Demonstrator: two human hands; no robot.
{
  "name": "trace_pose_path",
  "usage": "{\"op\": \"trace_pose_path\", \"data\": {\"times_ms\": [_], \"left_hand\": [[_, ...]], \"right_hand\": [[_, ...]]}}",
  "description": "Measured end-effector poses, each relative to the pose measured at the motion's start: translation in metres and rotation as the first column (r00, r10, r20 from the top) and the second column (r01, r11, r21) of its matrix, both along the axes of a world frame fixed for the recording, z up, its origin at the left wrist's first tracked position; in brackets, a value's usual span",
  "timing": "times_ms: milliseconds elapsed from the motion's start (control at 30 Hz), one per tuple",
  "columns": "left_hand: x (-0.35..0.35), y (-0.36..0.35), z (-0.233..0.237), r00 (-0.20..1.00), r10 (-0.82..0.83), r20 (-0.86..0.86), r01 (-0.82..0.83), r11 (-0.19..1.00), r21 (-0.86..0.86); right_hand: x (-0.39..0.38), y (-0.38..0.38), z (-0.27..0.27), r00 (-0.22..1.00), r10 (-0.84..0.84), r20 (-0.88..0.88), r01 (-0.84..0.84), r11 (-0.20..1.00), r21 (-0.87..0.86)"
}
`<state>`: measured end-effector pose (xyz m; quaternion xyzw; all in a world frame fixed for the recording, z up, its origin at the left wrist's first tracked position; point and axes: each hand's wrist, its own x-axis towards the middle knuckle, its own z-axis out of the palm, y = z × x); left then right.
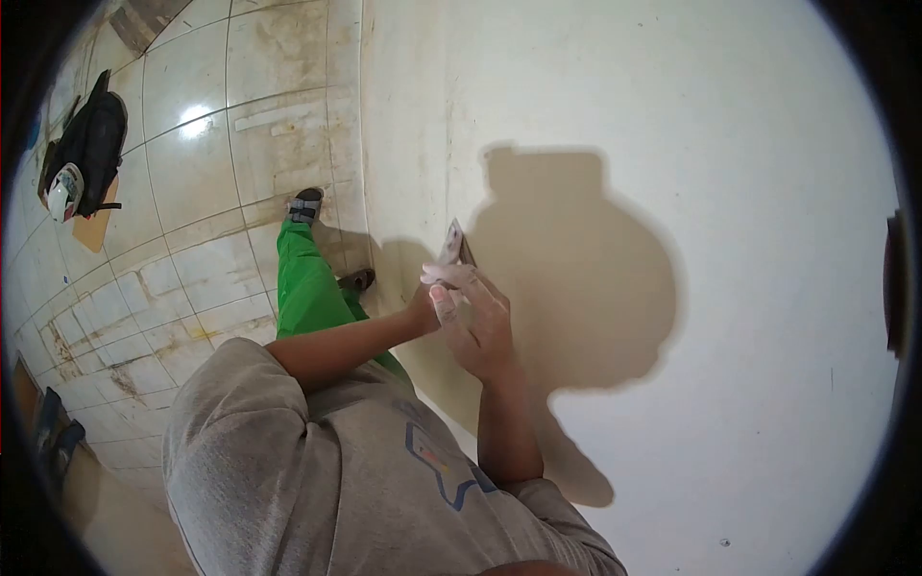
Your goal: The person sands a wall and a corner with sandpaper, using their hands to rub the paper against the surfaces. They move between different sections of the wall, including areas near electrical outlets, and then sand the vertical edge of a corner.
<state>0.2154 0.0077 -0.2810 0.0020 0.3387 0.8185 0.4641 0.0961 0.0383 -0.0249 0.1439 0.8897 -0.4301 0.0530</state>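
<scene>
A black bag (88, 144) lies on the floor, over on the far left side. Its inside does not show, so I cannot tell what is in it. A white thing (63, 190) with some colors on it is at the bag's lower end, but I cannot tell if it is in the bag or on it. A flat tan board (93, 228) sticks out from under them.

The floor (197, 288) has big white tiles with brown and yellow dirty marks. A big white wall (768, 240) stands beside the person, and it has a few small spots. A big brown shadow (586, 278) falls on it. A dark thing (895, 283) is at the far right edge.

The person wears a gray shirt (250, 451), green pants (312, 278) and dark sandals (305, 206). The two hands are close together near the wall. A flat gray tool (452, 242) with a pointy end sticks up from them. The right hand (488, 326) has bent, dusty fingers, and it hides most of the left hand (424, 301). I cannot tell which hand grips the tool.
</scene>
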Motion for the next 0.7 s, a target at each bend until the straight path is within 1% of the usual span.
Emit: {"op": "trace_pose_path", "data": {"times_ms": [67,133,167,200,233,267,300,333,367,433,467,533,600,633,700], "left_hand": [[-0.019,0.001,-0.001,0.984,-0.089,-0.152,0.065,0.986,-0.156],[-0.073,0.004,0.026,0.957,-0.064,-0.283,0.012,0.983,-0.182],[-0.095,0.006,0.034,0.913,-0.033,-0.406,-0.055,0.978,-0.202],[-0.112,0.015,0.025,0.755,-0.031,-0.655,-0.176,0.952,-0.249],[-0.128,0.025,0.016,0.517,-0.071,-0.853,-0.359,0.887,-0.291],[-0.143,0.034,0.007,0.281,-0.131,-0.951,-0.559,0.782,-0.273],[-0.167,0.046,-0.003,0.471,0.016,-0.882,-0.53,0.804,-0.269],[-0.19,0.058,-0.013,0.625,0.183,-0.759,-0.527,0.816,-0.237],[-0.223,0.061,-0.005,0.791,0.318,-0.522,-0.467,0.865,-0.181],[-0.283,0.06,-0.01,0.729,0.284,-0.623,-0.486,0.855,-0.179],[-0.307,0.063,-0.014,0.695,0.304,-0.651,-0.509,0.848,-0.147],[-0.346,0.074,-0.017,0.632,0.336,-0.698,-0.548,0.831,-0.097],[-0.372,0.081,-0.013,0.573,0.351,-0.74,-0.58,0.812,-0.064],[-0.38,0.08,-0.006,0.601,0.365,-0.711,-0.565,0.824,-0.055],[-0.39,0.077,0.006,0.649,0.388,-0.654,-0.534,0.845,-0.029]], "right_hand": [[0.004,-0.001,-0.001,0.999,-0.009,-0.035,0.008,1.0,-0.026],[0.009,0.0,-0.003,0.996,-0.019,-0.09,0.014,0.998,-0.056],[0.011,0.0,-0.005,0.994,-0.032,-0.101,0.026,0.998,-0.06],[0.014,0.001,-0.007,0.993,-0.048,-0.112,0.041,0.997,-0.062],[0.016,0.002,-0.007,0.99,-0.066,-0.122,0.059,0.996,-0.062],[0.016,0.005,-0.003,0.991,-0.079,-0.11,0.074,0.996,-0.053],[0.013,0.008,0.002,0.99,-0.093,-0.102,0.089,0.995,-0.041],[0.01,0.01,0.006,0.99,-0.103,-0.095,0.1,0.995,-0.028],[0.009,0.011,0.008,0.987,-0.109,-0.115,0.106,0.994,-0.03],[0.008,0.013,0.01,0.982,-0.116,-0.149,0.113,0.993,-0.029],[0.008,0.011,0.011,0.981,-0.112,-0.161,0.108,0.994,-0.032],[0.006,0.006,0.012,0.978,-0.097,-0.184,0.093,0.995,-0.035],[0.005,0.003,0.011,0.978,-0.044,-0.202,0.044,0.999,-0.002],[0.005,0.003,0.009,0.977,-0.02,-0.211,0.022,1.0,0.011],[0.009,0.002,0.01,0.977,-0.047,-0.207,0.051,0.999,0.013]]}}
